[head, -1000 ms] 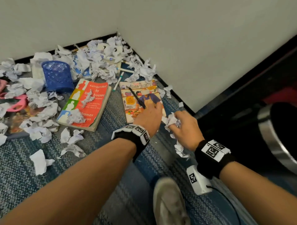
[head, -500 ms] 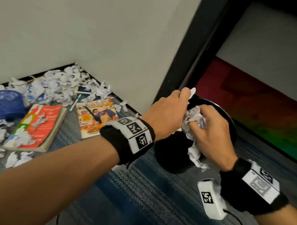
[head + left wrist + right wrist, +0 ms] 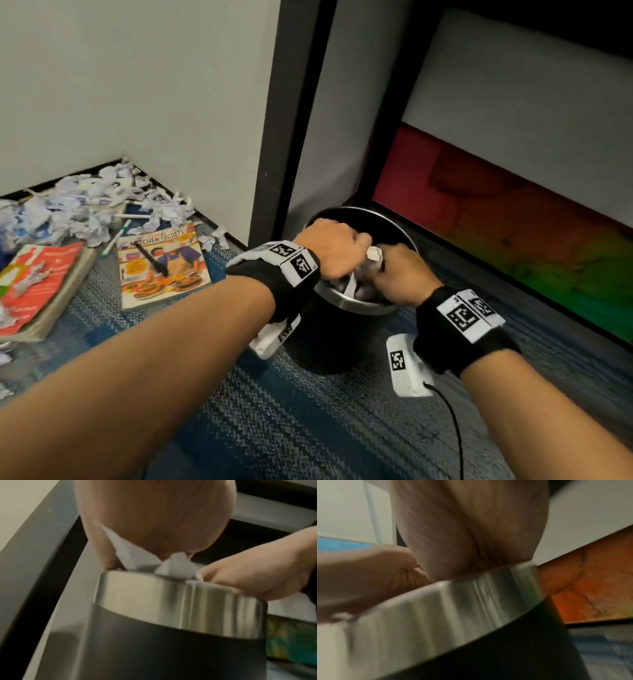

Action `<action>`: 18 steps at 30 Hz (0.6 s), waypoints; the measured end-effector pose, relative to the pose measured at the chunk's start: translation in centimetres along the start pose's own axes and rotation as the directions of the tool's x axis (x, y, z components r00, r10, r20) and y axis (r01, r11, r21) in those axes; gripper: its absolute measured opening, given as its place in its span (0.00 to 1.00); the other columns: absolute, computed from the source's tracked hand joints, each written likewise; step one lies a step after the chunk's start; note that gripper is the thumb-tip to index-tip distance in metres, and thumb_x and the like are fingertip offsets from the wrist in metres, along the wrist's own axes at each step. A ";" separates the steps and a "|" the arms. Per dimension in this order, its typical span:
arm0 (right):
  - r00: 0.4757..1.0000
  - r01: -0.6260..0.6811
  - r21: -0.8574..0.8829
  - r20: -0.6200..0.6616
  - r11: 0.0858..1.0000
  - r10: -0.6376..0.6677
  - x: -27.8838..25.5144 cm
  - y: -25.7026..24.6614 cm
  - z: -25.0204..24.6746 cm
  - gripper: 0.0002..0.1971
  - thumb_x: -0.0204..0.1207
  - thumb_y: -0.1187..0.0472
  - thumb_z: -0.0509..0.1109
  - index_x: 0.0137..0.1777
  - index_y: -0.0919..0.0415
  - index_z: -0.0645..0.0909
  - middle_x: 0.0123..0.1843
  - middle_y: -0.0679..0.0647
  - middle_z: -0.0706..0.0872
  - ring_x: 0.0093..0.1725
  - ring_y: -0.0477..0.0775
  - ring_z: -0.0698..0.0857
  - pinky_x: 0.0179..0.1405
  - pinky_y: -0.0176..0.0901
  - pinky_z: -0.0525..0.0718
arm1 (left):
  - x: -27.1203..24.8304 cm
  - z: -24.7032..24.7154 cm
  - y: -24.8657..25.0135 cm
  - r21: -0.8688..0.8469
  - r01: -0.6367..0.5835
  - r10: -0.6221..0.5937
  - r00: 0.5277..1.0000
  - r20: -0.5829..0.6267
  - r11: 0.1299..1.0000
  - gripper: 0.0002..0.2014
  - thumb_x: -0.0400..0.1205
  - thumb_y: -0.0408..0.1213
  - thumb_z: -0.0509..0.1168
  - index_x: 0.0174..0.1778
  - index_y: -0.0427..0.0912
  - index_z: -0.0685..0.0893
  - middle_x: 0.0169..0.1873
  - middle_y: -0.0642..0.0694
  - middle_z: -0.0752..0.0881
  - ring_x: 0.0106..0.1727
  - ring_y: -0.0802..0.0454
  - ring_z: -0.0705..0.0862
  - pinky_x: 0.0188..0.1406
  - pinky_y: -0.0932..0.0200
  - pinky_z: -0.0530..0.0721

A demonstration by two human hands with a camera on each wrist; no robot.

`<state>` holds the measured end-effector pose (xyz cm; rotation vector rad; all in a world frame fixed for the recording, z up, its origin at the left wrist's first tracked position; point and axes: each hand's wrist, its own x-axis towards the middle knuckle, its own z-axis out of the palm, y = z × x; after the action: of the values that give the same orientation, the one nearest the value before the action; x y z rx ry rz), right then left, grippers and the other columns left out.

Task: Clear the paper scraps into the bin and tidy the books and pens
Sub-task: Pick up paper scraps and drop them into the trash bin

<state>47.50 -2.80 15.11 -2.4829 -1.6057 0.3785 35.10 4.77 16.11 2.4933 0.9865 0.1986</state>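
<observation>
Both hands over bin, centre frame — left hand and right hand clutching paper scraps at rim. Scraps light, soft, crushable — bunch w/ whole fist. More litter upper left.

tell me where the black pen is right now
In the head view the black pen lies diagonally on the Kitchen Secrets book, on the carpet left of the bin, with the red book further left.
</observation>
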 end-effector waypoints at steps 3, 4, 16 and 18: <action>1.000 -0.004 0.036 -0.009 0.999 0.004 -0.1 0.5 -0.9 0.27 0.73 0.60 0.74 0.73 0.58 0.74 0.68 0.63 0.80 0.70 0.63 0.77 0.66 0.47 0.75 | 0.2 -0.6 -0.7 -0.009 -0.014 0.013 0.996 -0.089 1.000 0.14 0.82 0.41 0.55 0.46 0.42 0.86 0.53 0.37 0.87 0.55 0.37 0.84 0.52 0.53 0.79; 0.998 0.005 0.063 -0.060 0.998 -0.001 -0.1 0.4 -1.4 0.29 0.73 0.62 0.74 0.74 0.57 0.74 0.69 0.62 0.79 0.70 0.62 0.77 0.67 0.46 0.75 | 0.2 -0.9 -0.9 -0.033 -0.028 0.023 0.989 -0.148 0.999 0.14 0.82 0.40 0.56 0.53 0.44 0.87 0.55 0.39 0.88 0.58 0.38 0.84 0.57 0.52 0.81; 0.862 0.361 0.103 -0.416 0.927 -0.290 -1.3 -11.1 0.0 0.05 0.75 0.53 0.67 0.43 0.52 0.82 0.45 0.51 0.83 0.47 0.57 0.84 0.48 0.49 0.81 | -6.1 -9.2 -10.2 0.304 0.002 0.019 0.998 -0.067 0.953 0.10 0.82 0.46 0.61 0.44 0.48 0.85 0.31 0.51 0.82 0.40 0.45 0.82 0.39 0.57 0.76; 0.856 0.383 0.058 -0.397 0.922 -0.330 -1.5 -14.1 1.4 0.06 0.76 0.52 0.66 0.43 0.52 0.82 0.46 0.52 0.83 0.48 0.58 0.83 0.47 0.50 0.82 | -7.2 -9.7 -13.7 0.335 0.078 -0.064 0.997 -0.053 0.939 0.11 0.81 0.46 0.61 0.48 0.46 0.87 0.42 0.44 0.88 0.47 0.42 0.85 0.42 0.55 0.79</action>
<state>34.21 1.65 17.77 -1.9428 -1.7491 -0.0474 18.64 12.15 18.73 2.7626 1.2141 0.0609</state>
